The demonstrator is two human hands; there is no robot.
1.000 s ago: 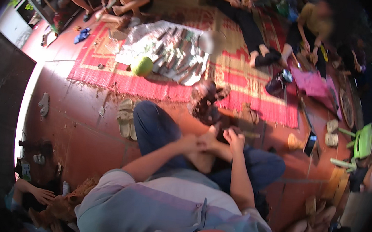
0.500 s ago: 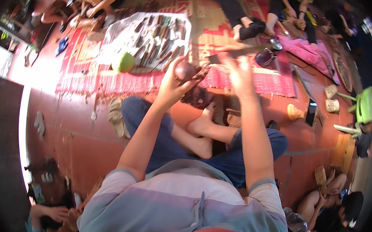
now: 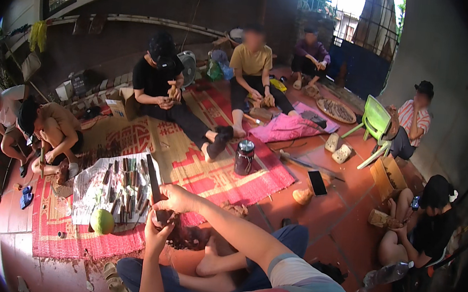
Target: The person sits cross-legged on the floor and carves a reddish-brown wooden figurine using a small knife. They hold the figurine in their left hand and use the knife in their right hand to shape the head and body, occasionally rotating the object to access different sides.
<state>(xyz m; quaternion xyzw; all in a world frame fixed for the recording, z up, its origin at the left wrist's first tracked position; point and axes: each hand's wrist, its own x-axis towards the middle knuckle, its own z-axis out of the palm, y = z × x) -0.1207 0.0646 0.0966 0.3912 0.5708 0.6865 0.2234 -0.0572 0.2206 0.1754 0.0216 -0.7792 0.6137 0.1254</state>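
My left hand is closed around a round reddish-brown ball-like piece, partly covered by my fingers. Just above it, my right hand grips the lower end of a long flat dark blade, which points up and away; its handle is hidden in the hand. The right hand lies close against the piece; whether the blade touches it I cannot tell. Under my hands, by my bare foot, sits a dark reddish-brown lump. Several slim tools lie on a white sheet to the left.
A green round fruit rests at the sheet's near edge on a red-and-tan mat. Beyond stands a dark metal-lidded jug. A phone, a pale wooden piece and a green chair are at right. Several people sit around.
The view has tilted up and shifted, showing more of the room. My right hand, apart from the round piece before, now is against it with the blade turned upward.
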